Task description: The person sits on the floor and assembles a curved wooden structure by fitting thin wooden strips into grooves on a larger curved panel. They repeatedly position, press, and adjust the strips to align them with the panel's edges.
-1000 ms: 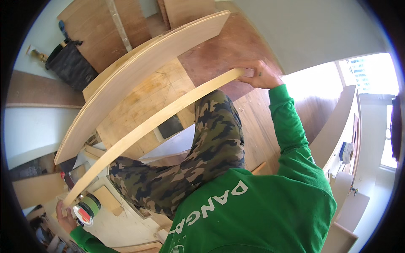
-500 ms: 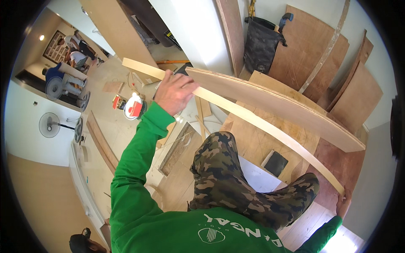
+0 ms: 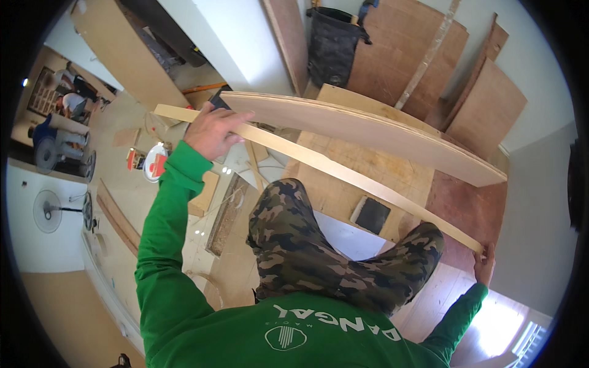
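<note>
A long, thin, pale wooden strip (image 3: 343, 168) spans across in front of me, above my bent knees. Near its left end my left hand (image 3: 211, 132) grips it, fingers over the far side and thumb on the near side. At the right end my right hand (image 3: 485, 265) is closed round the strip's tip. Just beyond the strip, a plywood board (image 3: 368, 138) stands on its long edge, roughly alongside it. A dark rectangular pad with a pale edge (image 3: 373, 216) lies on the wooden panel (image 3: 392, 190) before my knees.
Plywood sheets (image 3: 405, 55) and a black bag (image 3: 331, 49) lean against the far wall. At left are a white bucket (image 3: 154, 162), loose planks (image 3: 116, 214) and a standing fan (image 3: 48, 211). Several people (image 3: 70, 104) are in the background.
The strip now looks straighter and lies lower at its left end. My left hand's fingers have stretched out more across it. My view has shifted to the right.
</note>
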Tool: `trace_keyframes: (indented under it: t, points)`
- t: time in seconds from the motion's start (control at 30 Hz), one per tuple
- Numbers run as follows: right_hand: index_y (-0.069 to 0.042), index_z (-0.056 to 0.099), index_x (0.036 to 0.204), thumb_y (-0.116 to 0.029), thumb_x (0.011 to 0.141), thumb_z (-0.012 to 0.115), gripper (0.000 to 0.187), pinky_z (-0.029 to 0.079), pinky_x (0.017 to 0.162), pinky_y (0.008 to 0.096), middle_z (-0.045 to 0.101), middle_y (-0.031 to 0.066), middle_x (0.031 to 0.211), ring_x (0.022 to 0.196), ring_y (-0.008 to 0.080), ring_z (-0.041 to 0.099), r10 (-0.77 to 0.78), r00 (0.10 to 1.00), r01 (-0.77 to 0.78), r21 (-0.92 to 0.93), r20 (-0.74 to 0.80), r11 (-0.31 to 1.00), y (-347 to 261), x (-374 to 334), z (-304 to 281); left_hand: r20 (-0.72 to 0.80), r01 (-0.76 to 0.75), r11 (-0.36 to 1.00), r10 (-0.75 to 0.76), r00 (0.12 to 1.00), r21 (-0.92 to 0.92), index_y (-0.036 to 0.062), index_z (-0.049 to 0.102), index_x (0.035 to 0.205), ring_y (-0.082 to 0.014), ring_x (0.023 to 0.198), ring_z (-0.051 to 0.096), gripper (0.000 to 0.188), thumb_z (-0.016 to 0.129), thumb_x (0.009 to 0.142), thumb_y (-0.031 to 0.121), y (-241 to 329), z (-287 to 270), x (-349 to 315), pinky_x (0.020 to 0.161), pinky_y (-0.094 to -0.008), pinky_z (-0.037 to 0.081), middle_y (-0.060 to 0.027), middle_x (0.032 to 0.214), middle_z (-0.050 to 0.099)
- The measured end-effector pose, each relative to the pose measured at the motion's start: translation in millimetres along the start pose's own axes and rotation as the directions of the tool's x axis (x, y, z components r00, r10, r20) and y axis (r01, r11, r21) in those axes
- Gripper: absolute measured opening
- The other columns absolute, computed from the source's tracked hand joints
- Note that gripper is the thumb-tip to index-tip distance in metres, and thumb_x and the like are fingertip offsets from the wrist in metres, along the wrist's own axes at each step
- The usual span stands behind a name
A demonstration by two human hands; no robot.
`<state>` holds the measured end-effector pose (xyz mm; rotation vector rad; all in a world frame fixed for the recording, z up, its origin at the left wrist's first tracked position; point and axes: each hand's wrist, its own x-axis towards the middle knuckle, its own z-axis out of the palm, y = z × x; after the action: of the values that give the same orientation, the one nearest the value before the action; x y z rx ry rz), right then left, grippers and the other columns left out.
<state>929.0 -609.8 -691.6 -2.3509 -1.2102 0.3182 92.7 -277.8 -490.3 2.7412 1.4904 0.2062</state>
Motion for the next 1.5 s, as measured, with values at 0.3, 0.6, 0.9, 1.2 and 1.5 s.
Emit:
trace_keyframes:
  t: [0.3, 0.6, 0.9, 1.2, 1.5]
  points:
    - [-0.003, 0.073, 0.121, -0.005, 0.091, 0.081, 0.032, 0.055, 0.092, 0.0314, 0.073, 0.0041, 0.112, 0.102, 0.0154, 0.068, -0.009, 0.989, -0.058, 0.450, 0.144, 0.891, -30.6, 3.2, -43.0, 0.118, 0.096, 0.896, -0.050, 0.992, -0.433, 0.0033, 0.077, 0.128, -0.0258, 0.109, 0.072, 0.034, 0.082, 0.095, 0.011, -60.2, 11.6, -0.2, 0.100, -0.0392, 0.053, -0.0119, 0.118, 0.078]
    - [-0.009, 0.070, 0.111, -0.019, 0.108, 0.072, 0.011, 0.061, 0.082, 0.0319, 0.074, 0.0051, 0.101, 0.092, 0.0169, 0.071, 0.025, 0.997, -0.074, 0.917, 0.070, 0.393, -5.6, 14.1, -62.9, 0.486, 0.499, 0.560, -0.186, 0.854, -0.662, -0.0045, 0.077, 0.120, -0.0126, 0.089, 0.071, 0.026, 0.080, 0.100, 0.013, -72.5, 10.1, -11.7, 0.082, -0.0298, 0.058, -0.0072, 0.097, 0.078]
    - [-0.009, 0.072, 0.117, -0.021, 0.108, 0.074, 0.015, 0.062, 0.076, 0.0309, 0.074, 0.0044, 0.101, 0.090, 0.0150, 0.072, 0.309, 0.942, -0.268, 0.847, 0.130, 0.460, -5.1, 7.6, -33.3, 0.547, 0.310, 0.813, 0.013, 0.837, -0.493, -0.0044, 0.076, 0.117, -0.0127, 0.085, 0.068, 0.032, 0.085, 0.088, 0.007, -22.9, -12.5, -0.9, 0.078, -0.0311, 0.055, -0.0060, 0.093, 0.075]
    - [-0.005, 0.072, 0.132, -0.019, 0.092, 0.088, 0.046, 0.057, 0.099, 0.0350, 0.075, 0.0067, 0.123, 0.115, 0.0206, 0.070, -0.273, 0.950, 0.167, 0.494, 0.150, 0.853, -206.4, 2.3, 26.2, 0.139, 0.083, 0.825, -0.005, 0.990, -0.558, -0.0064, 0.074, 0.112, -0.0224, 0.092, 0.065, 0.032, 0.079, 0.080, -0.002, 86.3, -102.9, 22.7, 0.087, -0.0361, 0.051, -0.0128, 0.098, 0.072]
    - [-0.014, 0.067, 0.144, -0.025, 0.088, 0.090, 0.061, 0.048, 0.113, 0.0519, 0.068, 0.0160, 0.139, 0.134, 0.0400, 0.060, -0.635, 0.765, 0.585, 0.294, 0.108, 0.756, -344.3, 3.7, 84.5, -0.163, -0.246, 0.969, 0.241, 0.957, -0.011, -0.0064, 0.074, 0.126, -0.0394, 0.140, 0.058, 0.050, 0.075, 0.076, -0.003, 74.5, -218.8, 14.5, 0.122, -0.0480, 0.039, -0.0199, 0.128, 0.074]
